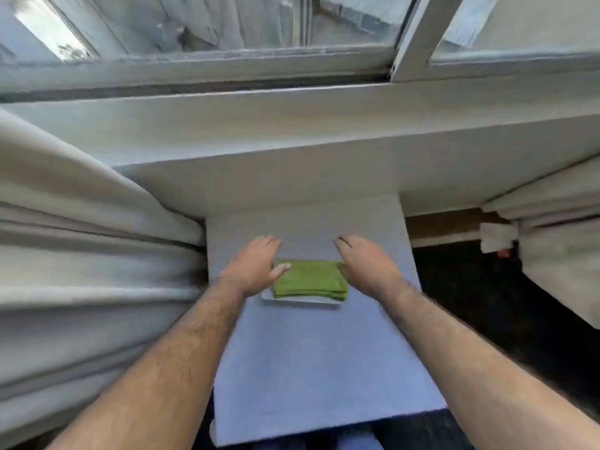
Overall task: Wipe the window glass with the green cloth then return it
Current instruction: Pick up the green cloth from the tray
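- Two hands flank the folded cloth (309,280): the left hand (252,267) at its left edge, the right hand (367,265) at its right edge, both palm-down with fingers loosely spread and nothing gripped.
- The left thumb lies against the cloth's upper-left corner; whether the right hand touches the cloth or only hangs just beside it cannot be told.
- The cloth lies on a thin white tray (300,301), which sits on the grey table (311,368) below the sill (292,131); the window (227,24) is above, well apart from the cloth.
- A curtain (81,254) hangs to the left of the table.
- The cloth looks like terry or microfibre folded into several layers: likely soft, light and limp, with no risk of breaking and little risk of slipping.
- Lifted by one corner, it would probably unfold and hang. A pinch through all layers at a side edge, or a scoop from both sides, should keep the fold.
- The tray looks light and may shift or lift with the cloth if fingers dig under it.
- Judging by the neat fold, either wiping has not begun or the cloth is already back in place; this view cannot settle which.
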`<state>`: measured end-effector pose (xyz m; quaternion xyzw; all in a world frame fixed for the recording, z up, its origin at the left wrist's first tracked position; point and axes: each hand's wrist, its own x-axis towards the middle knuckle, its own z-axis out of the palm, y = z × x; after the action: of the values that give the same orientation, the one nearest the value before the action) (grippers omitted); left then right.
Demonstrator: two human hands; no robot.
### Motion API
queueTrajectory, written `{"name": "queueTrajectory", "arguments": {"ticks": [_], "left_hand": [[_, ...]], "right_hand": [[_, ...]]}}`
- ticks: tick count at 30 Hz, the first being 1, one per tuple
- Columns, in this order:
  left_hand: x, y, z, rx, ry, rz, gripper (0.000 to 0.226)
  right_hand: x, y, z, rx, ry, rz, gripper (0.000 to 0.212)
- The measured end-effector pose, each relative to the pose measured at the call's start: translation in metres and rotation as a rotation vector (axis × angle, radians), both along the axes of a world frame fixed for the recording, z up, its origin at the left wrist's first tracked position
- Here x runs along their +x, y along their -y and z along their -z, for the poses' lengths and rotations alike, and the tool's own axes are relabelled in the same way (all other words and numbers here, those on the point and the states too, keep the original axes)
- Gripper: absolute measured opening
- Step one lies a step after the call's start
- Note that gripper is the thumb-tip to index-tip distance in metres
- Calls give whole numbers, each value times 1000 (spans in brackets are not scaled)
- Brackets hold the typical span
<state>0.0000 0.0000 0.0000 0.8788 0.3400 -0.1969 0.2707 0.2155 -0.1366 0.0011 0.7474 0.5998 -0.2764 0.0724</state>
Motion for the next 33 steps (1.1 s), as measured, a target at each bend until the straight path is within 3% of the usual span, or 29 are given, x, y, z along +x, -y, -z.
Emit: {"name": "queueTrajectory", "arguments": {"ticks": [7, 11, 15, 20, 24, 29, 33], "left_hand": [[-6, 28, 136, -90, -113, -54, 64], [1, 36, 171, -2, -114, -58, 57], [10, 37, 175, 53, -149, -63, 48], [18, 27, 143, -53, -140, -134, 28], [17, 11, 93, -163, -70, -312, 15], [22, -24, -10, -77, 67, -424, 28], [24, -59, -113, -24, 226, -445, 23]], "right_hand": [[-5, 13, 123, -117, 41, 69, 44], [-8, 17, 159, -57, 105, 84, 38], [-15, 18, 167, 23, 113, 165, 51], [-15, 9, 144, -58, 19, 244, 43], [1, -4, 91, -165, 11, 209, 33], [19, -32, -15, -67, 48, 198, 25], [30, -60, -122, 107, 65, 252, 22]]}}
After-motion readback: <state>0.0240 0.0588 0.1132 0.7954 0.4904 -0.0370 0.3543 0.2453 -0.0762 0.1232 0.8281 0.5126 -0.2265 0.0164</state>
